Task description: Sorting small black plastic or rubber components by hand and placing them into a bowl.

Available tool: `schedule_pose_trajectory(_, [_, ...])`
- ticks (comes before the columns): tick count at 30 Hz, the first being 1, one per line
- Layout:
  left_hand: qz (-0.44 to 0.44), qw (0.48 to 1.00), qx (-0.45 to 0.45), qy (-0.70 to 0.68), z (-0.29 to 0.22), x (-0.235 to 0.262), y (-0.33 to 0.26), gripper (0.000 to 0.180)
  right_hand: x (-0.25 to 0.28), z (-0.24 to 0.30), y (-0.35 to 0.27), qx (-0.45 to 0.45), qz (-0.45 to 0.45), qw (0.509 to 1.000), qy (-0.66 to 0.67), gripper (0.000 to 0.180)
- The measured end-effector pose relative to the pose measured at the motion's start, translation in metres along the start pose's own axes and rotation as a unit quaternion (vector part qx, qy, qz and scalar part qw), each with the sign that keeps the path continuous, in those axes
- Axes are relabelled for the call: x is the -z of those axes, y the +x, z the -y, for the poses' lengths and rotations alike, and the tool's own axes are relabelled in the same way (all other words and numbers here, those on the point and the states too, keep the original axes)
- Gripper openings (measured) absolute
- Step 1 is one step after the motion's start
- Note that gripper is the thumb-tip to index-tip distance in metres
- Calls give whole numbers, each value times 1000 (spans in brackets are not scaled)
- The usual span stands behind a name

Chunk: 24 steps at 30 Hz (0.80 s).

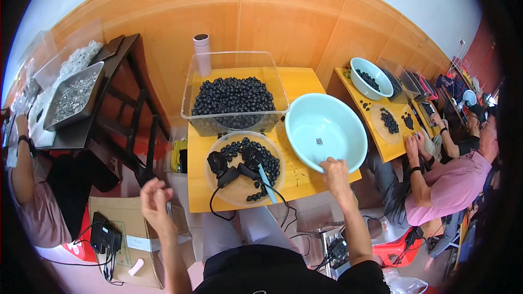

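My right hand (pixel 335 175) grips the near rim of a light blue plastic basin (pixel 348 122), which has a small dark printed square on its bottom. To the left of the table, my left hand (pixel 156 198) is raised with loosely bent fingers and nothing visible in it. Between my hands lies a round clear tray (pixel 220 195) with small round black pieces (pixel 271 163). Two black wired devices (pixel 224 171) and a slim light blue tool (pixel 266 183) rest on it. Behind, a clear plastic bin (pixel 201 125) holds a heap of the same black pieces.
A pink bottle (pixel 202 54) stands behind the bin on the yellow table (pixel 302 81). At right, co-workers sit along another table with a second blue basin (pixel 371 79). On the left are a dark table with a metal tray (pixel 74 95), another person, and a cardboard box (pixel 128 239).
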<state>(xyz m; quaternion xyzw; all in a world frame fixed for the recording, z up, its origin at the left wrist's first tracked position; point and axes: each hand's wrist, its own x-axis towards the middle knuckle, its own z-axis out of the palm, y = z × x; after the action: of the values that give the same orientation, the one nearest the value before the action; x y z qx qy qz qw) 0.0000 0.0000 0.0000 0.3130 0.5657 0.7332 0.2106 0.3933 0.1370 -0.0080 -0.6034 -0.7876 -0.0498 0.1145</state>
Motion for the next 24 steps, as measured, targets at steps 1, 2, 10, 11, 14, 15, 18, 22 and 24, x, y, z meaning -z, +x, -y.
schedule_pose_trajectory(1, [-28,998,47,18,12,10,-9,23,10,-1,-5,-17,5,999,29,20])
schedule_pose_trajectory(2, [-26,998,51,23,18,20,-16,23,21,-3,-8,-35,9,998,58,19])
schedule_pose_trajectory(10, [28,994,103,20,34,-2,-8,19,120,-47,-13,-70,-108,976,176,14])
schedule_pose_trajectory(11, [34,994,104,25,33,-6,-5,19,124,-46,-16,-77,-112,975,174,13])
schedule_pose_trajectory(14, [78,993,91,8,27,-23,0,16,115,-52,-26,-68,-109,982,138,13])
schedule_pose_trajectory(15, [83,992,92,8,28,-27,-2,16,107,-56,-29,-45,-105,987,115,13])
schedule_pose_trajectory(18, [100,991,89,20,32,-35,-11,13,76,-58,-32,-24,-56,995,83,16])
schedule_pose_trajectory(22, [84,991,92,45,43,-28,-15,15,33,-56,-26,15,-17,998,66,13])
schedule_pose_trajectory(24, [88,978,161,95,46,-27,-14,25,20,-56,-19,23,-19,998,54,17])
